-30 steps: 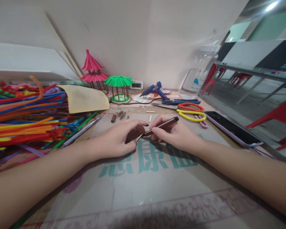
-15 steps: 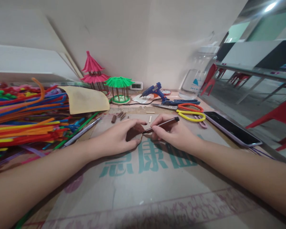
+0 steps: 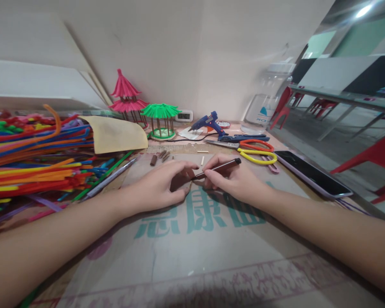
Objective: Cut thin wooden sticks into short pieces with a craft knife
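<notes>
My right hand is closed around a dark brown marker, its tip pointing left and down. My left hand rests on the printed sheet, thumb and fingers curled around a small thin stick that the marker's tip meets. Just beyond the hands lie two short pale sticks, one upright in view and one crosswise. A brown marker cap sits beside several small brown pieces behind my left hand.
Colourful pipe cleaners fill the left side, beside yellow paper and a silver pen. Behind stand pink and green pavilions, a blue glue gun and a bottle. Scissors and a phone lie right.
</notes>
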Tool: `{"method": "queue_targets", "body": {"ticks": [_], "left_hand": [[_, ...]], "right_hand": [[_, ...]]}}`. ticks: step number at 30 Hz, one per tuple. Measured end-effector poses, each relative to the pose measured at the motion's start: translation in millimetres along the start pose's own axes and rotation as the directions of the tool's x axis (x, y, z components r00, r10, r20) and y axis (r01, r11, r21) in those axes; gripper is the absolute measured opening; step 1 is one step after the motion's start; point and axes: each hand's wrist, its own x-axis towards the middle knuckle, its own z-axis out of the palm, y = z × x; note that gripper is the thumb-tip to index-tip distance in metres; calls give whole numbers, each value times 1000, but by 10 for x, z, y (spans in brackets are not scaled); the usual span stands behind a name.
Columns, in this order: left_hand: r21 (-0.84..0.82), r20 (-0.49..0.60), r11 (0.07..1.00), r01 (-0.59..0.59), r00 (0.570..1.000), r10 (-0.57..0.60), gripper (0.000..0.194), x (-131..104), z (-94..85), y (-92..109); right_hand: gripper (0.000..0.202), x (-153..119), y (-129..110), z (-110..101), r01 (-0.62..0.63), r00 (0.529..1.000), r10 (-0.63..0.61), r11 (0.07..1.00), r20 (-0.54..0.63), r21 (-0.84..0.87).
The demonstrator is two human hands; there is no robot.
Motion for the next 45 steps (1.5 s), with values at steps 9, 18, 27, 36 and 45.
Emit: {"method": "queue_targets", "body": {"ticks": [9, 18, 27, 36, 45], "left_hand": [[2, 4, 1000, -10, 1000, 10, 44, 5, 4, -6], [32, -1, 999, 34, 999, -34, 49, -2, 15, -16], [43, -4, 998, 37, 999, -37, 46, 4, 5, 5], [1, 14, 998, 56, 998, -56, 50, -6, 15, -15], [26, 13, 999, 32, 999, -32, 45, 14, 3, 1]], "right_hand": [[12, -9, 7, -25, 29, 999, -31, 994, -11, -104], [8, -6, 16, -16, -25, 1000, 25, 1000, -7, 1], [8, 7, 38, -9, -28, 1000, 28, 999, 0, 33], [11, 0, -22, -26, -14, 998, 12, 1000, 67, 22], [13, -18, -26, -13, 7, 1000, -7, 1000, 26, 7]]}}
